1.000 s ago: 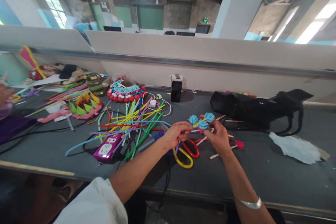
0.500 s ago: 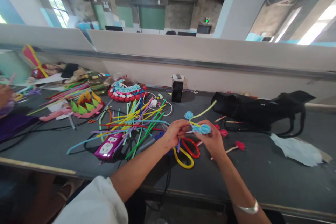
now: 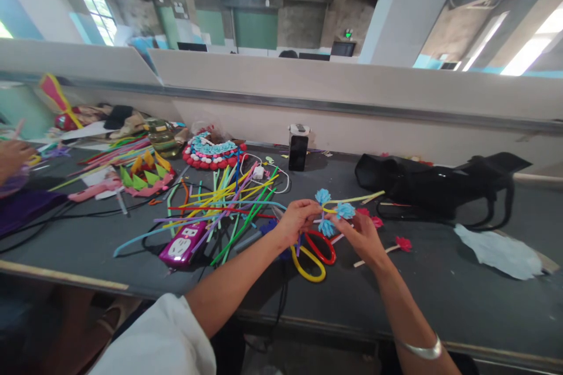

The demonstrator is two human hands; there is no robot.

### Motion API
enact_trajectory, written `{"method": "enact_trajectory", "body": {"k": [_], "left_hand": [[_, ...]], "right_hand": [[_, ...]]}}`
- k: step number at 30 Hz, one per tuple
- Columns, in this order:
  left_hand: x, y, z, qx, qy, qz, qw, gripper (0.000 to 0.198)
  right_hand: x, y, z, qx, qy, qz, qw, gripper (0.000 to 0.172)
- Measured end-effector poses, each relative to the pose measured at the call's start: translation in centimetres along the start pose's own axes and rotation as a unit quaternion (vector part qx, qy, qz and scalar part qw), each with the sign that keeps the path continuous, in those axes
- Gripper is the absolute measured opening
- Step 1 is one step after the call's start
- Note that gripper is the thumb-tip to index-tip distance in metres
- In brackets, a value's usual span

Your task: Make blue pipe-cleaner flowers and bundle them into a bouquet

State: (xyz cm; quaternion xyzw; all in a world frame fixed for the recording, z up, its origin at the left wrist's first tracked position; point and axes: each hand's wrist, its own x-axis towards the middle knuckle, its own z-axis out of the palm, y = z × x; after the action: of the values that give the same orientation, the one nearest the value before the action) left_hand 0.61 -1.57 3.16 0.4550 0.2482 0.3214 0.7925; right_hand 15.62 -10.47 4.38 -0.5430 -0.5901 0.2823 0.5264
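Observation:
My left hand (image 3: 299,222) is closed, its fingertips pinching the stems of a small bunch of pipe-cleaner flowers. Three fluffy blue heads show: an upper blue flower (image 3: 323,196), a right one (image 3: 346,210) and a lower one (image 3: 326,227). A yellow pipe cleaner (image 3: 360,197) bends around the bunch, with its long end pointing right. The fingers of my right hand (image 3: 363,240) are closed at the right blue flower; their exact grip is partly hidden. Below the hands lie a red loop (image 3: 323,247) and a yellow loop (image 3: 309,269), which look like scissor handles.
Loose pipe cleaners (image 3: 229,205) and a purple box (image 3: 182,244) lie to the left. A phone (image 3: 298,152) stands at the back. On the right are a black bag (image 3: 422,187), red flowers (image 3: 403,243) and white paper (image 3: 497,252). Another person's hand (image 3: 13,158) shows far left.
The yellow pipe cleaner's free end has swung to the right and lower. The blue heads have spread apart, and the lower one now shows. My right hand has shifted slightly right.

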Motion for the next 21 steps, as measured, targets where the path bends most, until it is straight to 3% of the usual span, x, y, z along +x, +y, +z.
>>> {"method": "enact_trajectory", "body": {"k": [4,9,12,17,21], "left_hand": [[-0.2,-0.1,0.5,0.023,0.006,0.008,1.0,0.027],[-0.5,0.2,1.0,0.033,0.014,-0.004,0.999,0.028],[-0.5,0.2,1.0,0.025,0.008,0.0,1.0,0.027],[-0.5,0.1,0.9,0.026,0.011,0.0,1.0,0.026],[-0.7,0.3,1.1,0.045,0.008,-0.001,0.999,0.024]], "right_hand": [[0.4,0.7,0.3,0.097,0.074,0.085,0.989,0.034],[0.8,1.0,0.7,0.175,0.094,0.16,0.967,0.042],[0.7,0.9,0.6,0.176,0.116,0.118,0.971,0.031],[0.5,1.0,-0.1,0.105,0.125,0.065,0.984,0.031],[0.8,1.5,-1.5,-0.054,0.085,-0.022,0.995,0.031]]}}
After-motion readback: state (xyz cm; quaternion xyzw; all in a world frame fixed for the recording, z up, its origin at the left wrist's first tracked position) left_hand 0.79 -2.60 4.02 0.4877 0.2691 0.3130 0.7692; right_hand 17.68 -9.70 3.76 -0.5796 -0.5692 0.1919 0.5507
